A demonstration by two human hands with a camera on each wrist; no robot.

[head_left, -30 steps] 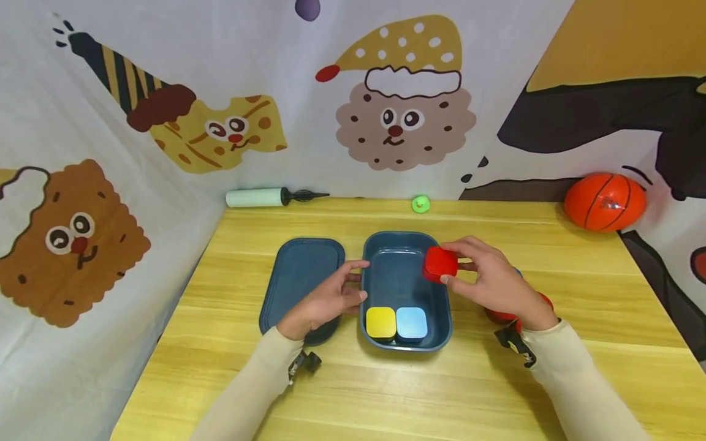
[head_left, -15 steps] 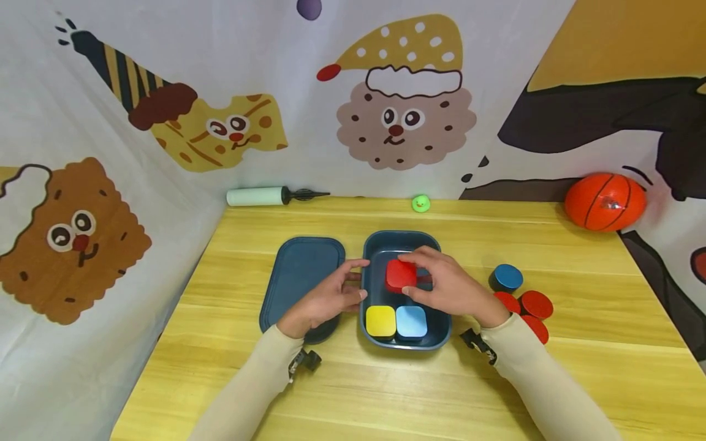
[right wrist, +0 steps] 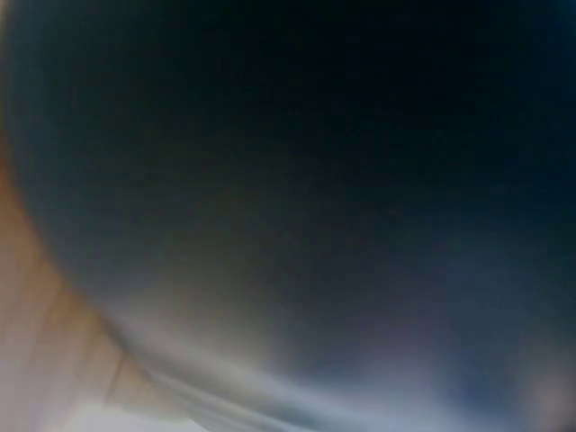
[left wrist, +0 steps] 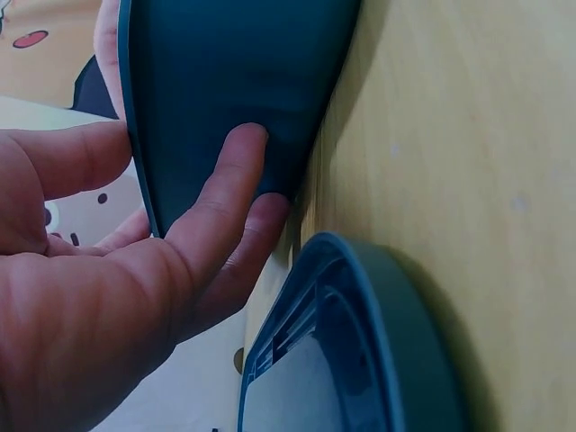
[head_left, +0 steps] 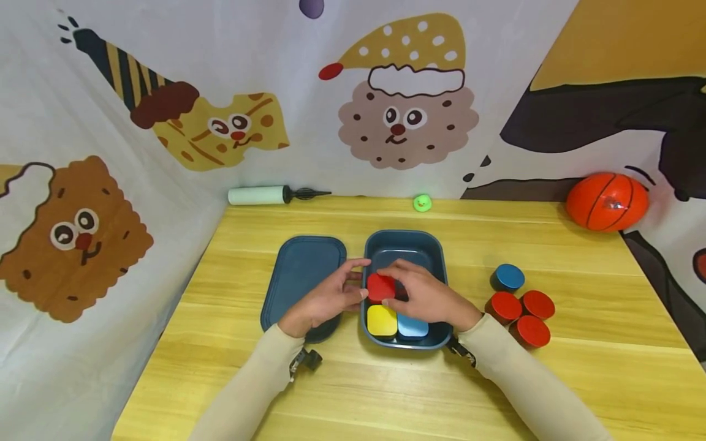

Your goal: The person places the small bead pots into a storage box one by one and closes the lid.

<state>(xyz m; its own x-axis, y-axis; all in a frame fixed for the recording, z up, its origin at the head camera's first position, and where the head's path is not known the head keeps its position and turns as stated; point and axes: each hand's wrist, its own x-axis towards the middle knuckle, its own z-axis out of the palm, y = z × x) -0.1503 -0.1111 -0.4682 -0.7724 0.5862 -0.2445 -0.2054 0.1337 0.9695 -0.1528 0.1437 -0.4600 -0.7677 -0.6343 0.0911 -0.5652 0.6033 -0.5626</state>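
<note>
In the head view my right hand [head_left: 427,295] reaches into a dark blue box [head_left: 407,347] and pinches a red square block [head_left: 380,288] with thumb and fingers. The block is by the box's left wall, just behind a yellow square block [head_left: 382,320]. A light blue square block [head_left: 412,327] lies right of the yellow one, partly covered by my right hand. My left hand [head_left: 322,301] stays at the box's left side. In the left wrist view its extended fingers [left wrist: 220,193] touch the box's outer wall [left wrist: 225,63]. The right wrist view is a dark blur.
Left of the box lies a dark blue lid [head_left: 303,275], partly under my left hand. Right of it stand a blue round block [head_left: 507,277] and several red round blocks [head_left: 534,331]. A pump [head_left: 256,195], green duck [head_left: 421,203] and orange ball [head_left: 608,202] line the back.
My right hand has carried the red square block leftward from the box's right rim to its left wall. The round blocks at right have come into view. My left hand has kept its place.
</note>
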